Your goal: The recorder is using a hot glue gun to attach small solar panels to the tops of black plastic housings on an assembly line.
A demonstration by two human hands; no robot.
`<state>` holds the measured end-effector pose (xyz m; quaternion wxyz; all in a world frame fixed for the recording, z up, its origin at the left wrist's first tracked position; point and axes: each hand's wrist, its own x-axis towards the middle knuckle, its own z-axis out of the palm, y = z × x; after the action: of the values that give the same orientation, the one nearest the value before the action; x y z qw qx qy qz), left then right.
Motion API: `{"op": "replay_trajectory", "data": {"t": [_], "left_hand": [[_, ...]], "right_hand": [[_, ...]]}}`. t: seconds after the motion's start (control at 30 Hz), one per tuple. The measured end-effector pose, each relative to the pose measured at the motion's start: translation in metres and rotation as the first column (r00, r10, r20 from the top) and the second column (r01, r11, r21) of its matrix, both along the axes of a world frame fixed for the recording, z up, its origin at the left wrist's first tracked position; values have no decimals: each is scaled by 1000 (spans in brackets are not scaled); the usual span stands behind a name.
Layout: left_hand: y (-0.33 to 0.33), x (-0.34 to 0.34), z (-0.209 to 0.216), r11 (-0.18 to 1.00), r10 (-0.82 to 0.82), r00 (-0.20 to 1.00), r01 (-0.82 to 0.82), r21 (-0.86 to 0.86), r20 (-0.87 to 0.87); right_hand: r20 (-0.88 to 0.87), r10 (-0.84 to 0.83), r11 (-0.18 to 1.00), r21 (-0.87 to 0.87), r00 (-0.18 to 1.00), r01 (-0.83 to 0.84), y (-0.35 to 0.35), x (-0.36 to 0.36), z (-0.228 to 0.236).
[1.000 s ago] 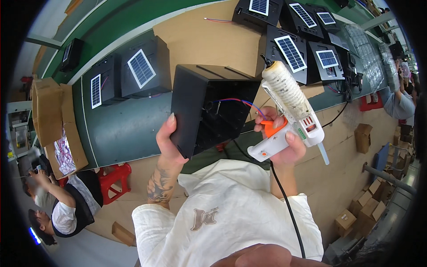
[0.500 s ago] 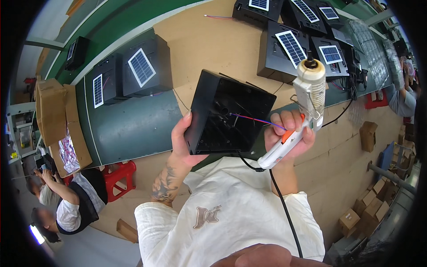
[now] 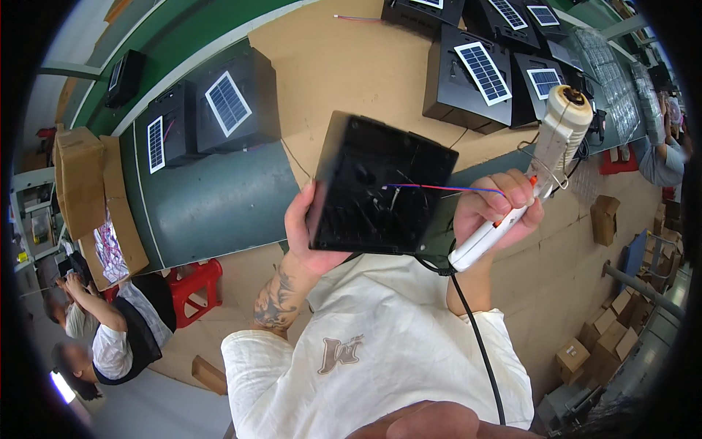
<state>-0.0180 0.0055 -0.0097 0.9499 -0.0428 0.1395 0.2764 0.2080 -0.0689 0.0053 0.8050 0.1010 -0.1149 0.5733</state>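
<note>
My left hand [image 3: 308, 230] is closed on the left edge of a black plastic housing [image 3: 355, 208], tilted so its hollow inside faces up. A pair of red and blue wires [image 3: 439, 188] runs from inside the housing to the fingers of my right hand [image 3: 497, 205]. That hand is wrapped round a white hot glue gun [image 3: 559, 139] with an orange trigger and a wire stand; its dark, stained nozzle end points up and away. The wires meet my right fingertips, and a black cable [image 3: 475, 329] trails down from the gun's handle.
Black boxes [image 3: 468, 80] with small solar panels stand at the far right of the bench, two more [image 3: 238, 95] at the left. Cardboard [image 3: 314, 66] covers the bench's middle. A carton [image 3: 121, 241], a red stool [image 3: 199, 293] and a seated person [image 3: 121, 329] are at left.
My right hand has moved right with the glue gun, and the wires now stretch farther from the housing. The housing has turned slightly in my left hand.
</note>
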Motion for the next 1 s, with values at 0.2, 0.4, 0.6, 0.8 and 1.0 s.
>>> {"op": "replay_trajectory", "data": {"t": [0.2, 0.4, 0.6, 0.8, 1.0], "left_hand": [[6, 4, 4, 999, 48, 996, -50, -23, -77], [2, 2, 0, 994, 92, 995, -90, 68, -27], [6, 2, 2, 979, 189, 982, -190, 76, 16], [12, -1, 2, 930, 323, 946, -314, 189, -19], [21, 2, 8, 933, 307, 950, -313, 175, 61]], "right_hand": [[52, -60, 996, 62, 997, 57, -5, 11, 8], [251, -157, 984, 119, 955, 131, -9, 24, 14], [277, -172, 984, 87, 945, 153, -18, 28, 16], [447, -229, 967, 3, 865, 254, -43, 36, -4], [482, -142, 983, -33, 864, 181, -51, 38, 2]]}}
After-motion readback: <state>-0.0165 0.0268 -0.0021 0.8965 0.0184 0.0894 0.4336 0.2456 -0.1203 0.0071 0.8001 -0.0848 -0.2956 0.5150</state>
